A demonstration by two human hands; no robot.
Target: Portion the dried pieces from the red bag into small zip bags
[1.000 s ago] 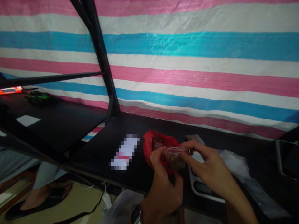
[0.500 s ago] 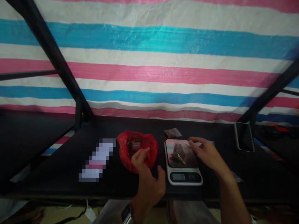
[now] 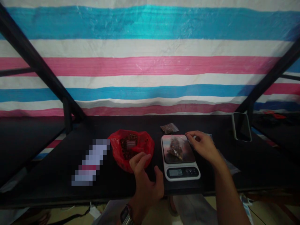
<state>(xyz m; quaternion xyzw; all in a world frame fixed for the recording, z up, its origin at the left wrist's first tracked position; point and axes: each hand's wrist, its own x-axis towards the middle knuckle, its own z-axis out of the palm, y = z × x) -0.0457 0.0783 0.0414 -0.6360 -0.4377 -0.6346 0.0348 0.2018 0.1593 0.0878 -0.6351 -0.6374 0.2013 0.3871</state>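
Left hand (image 3: 148,185) is loose, thumb spread away from curled fingers, fingertips at the near side of the red bag (image 3: 115,152), can't tell if touching. Right hand (image 3: 204,147) has thumb and fingertips together at the scale's (image 3: 182,179) far corner, can't tell if they're pinching anything. Packet (image 3: 175,149) is on the scale, just left of those fingertips. Phone's (image 3: 242,126) off to that hand's right.

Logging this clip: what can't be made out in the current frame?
All in the head view:
Pale item: its identity, masked by pixelation.
Red bag: part of its near side, behind the left hand.
Clear plastic: partly covered by the right forearm.
Right hand: whether it touches the scale.
Watch: time, too small; strap cut off below.
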